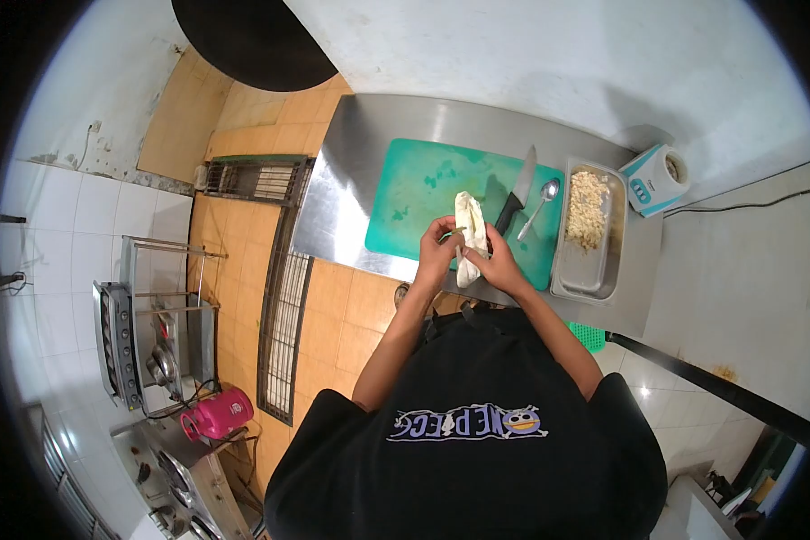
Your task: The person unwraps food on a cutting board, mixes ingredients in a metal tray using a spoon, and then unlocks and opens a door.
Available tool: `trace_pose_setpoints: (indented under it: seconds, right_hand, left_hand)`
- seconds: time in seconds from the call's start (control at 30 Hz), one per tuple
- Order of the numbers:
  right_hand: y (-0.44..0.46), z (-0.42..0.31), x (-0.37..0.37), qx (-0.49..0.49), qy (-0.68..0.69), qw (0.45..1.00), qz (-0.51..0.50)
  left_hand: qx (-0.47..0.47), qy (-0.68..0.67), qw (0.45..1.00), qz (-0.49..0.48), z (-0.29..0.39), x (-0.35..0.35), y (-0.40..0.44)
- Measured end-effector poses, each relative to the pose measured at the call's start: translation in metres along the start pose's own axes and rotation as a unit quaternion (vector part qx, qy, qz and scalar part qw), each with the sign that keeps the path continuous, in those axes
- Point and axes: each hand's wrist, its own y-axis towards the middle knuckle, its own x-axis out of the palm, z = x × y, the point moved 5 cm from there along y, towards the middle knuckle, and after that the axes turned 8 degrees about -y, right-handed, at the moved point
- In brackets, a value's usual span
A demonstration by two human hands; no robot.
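Note:
A long, pale whitish bundle, with a soft, folded look, is between my hands over the near edge of the green cutting board. I cannot make out whether it is cloth or food. My right hand is closed on its right side, thumb across it. At its left side my left hand has its fingers pinched, with a small green bit at the fingertips. Just beyond my right hand, a black-handled knife lies on the board, blade pointing away. Beside it rests a metal spoon.
Right of the board stands a metal tray holding pale chopped food. A white and teal appliance is against the wall. The steel table has its left edge over a tiled floor. A pink gas cylinder stands at lower left.

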Motion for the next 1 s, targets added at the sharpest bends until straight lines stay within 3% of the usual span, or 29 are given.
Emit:
trace_pose_setpoints:
  seconds: [0.13, 0.3, 0.43, 0.57, 0.7, 0.83, 1.0]
  right_hand:
    - [0.001, 0.018, 0.000, 0.042, -0.009, 0.999, -0.008]
    - [0.006, 0.030, -0.006, 0.022, 0.041, 0.999, 0.014]
    - [0.003, 0.027, -0.010, 0.133, 0.144, 0.981, 0.014]
    - [0.004, 0.025, -0.011, 0.184, 0.165, 0.969, -0.005]
    - [0.002, 0.011, -0.011, 0.154, 0.196, 0.967, -0.048]
    - [0.003, 0.009, -0.009, 0.112, 0.122, 0.982, -0.085]
    - [0.002, 0.014, -0.008, 0.126, 0.154, 0.975, -0.096]
  left_hand:
    - [-0.149, -0.101, 0.983, 0.013, -0.007, -0.003, 0.000]
    - [-0.129, -0.117, 0.985, -0.023, -0.011, -0.001, -0.001]
    - [-0.091, -0.012, 0.995, -0.029, 0.000, 0.000, -0.003]
    - [-0.116, -0.074, 0.990, -0.018, 0.011, 0.008, -0.003]
    - [-0.092, -0.039, 0.995, -0.009, 0.009, 0.010, -0.003]
    - [-0.033, 0.046, 0.997, -0.049, -0.003, 0.008, 0.003]
    - [-0.052, -0.012, 0.998, -0.024, -0.011, -0.007, 0.009]
